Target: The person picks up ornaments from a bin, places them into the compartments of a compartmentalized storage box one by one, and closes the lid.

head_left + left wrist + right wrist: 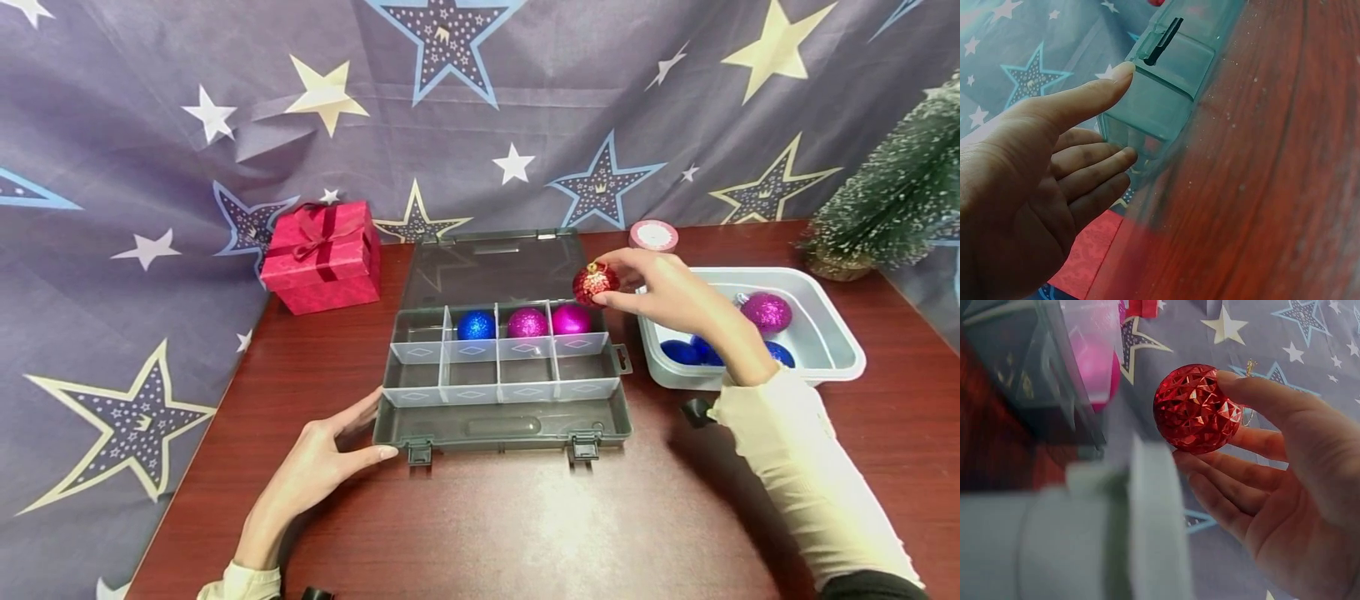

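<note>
A faceted red Christmas ball [595, 285] with a gold cap is pinched between the thumb and fingers of my right hand [670, 292], above the back right corner of the divided box. The right wrist view shows the same red ball [1194, 409] clearly. My left hand [315, 462] rests its straight fingers and thumb against the front left corner of the grey clear plastic box [502, 427], whose lid [495, 267] lies back. In the box's back row sit a blue glitter ball [476, 326], a pink glitter ball [528, 323] and a smooth magenta ball [572, 319], each in its own compartment.
Right of the box, a white tub [840, 354] holds several blue balls and a purple glitter ball [767, 312]. Behind it is a ribbon roll [653, 236]. A small frosted tree [885, 183] stands far right, a red gift box [322, 258] at the back left.
</note>
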### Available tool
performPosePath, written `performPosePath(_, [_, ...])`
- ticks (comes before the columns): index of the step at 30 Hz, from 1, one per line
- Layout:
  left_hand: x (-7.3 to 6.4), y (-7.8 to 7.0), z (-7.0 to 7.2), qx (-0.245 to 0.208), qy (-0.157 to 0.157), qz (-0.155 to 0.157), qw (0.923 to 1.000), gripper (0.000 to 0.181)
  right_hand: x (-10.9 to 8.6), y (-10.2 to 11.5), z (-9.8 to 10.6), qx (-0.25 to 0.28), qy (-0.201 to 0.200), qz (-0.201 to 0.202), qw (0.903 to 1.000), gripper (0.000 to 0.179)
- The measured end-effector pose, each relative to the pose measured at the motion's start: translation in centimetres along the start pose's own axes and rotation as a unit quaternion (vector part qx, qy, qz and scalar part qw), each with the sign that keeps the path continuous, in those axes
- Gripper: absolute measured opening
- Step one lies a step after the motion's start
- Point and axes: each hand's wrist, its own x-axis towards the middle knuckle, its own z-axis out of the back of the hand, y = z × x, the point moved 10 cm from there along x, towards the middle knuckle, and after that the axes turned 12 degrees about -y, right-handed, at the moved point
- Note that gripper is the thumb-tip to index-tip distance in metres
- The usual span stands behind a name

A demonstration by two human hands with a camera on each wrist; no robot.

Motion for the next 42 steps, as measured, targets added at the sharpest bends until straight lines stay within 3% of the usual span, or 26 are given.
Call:
performPosePath(15, [0.1,-0.3,0.1,-0.007,-0.002,-0.004,1.0000,0.079,2.7,1.6,-4.6,0.035,0.017,0.001,0.9993,0.045])
performPosePath(26, [0.1,-0.2,0.1,-0.005,-0.001,-0.001,1.0000,0.079,4.5,3.1,-7.8,0.064,0.058,-0.002,0.9963,0.050])
performPosePath(42, [0.0,-0.2,0.2,-0.010,-0.007,-0.015,0.9998,0.078,6.4,6.3,-11.7,0.074,0.089,0.036,0.9926,0.050])
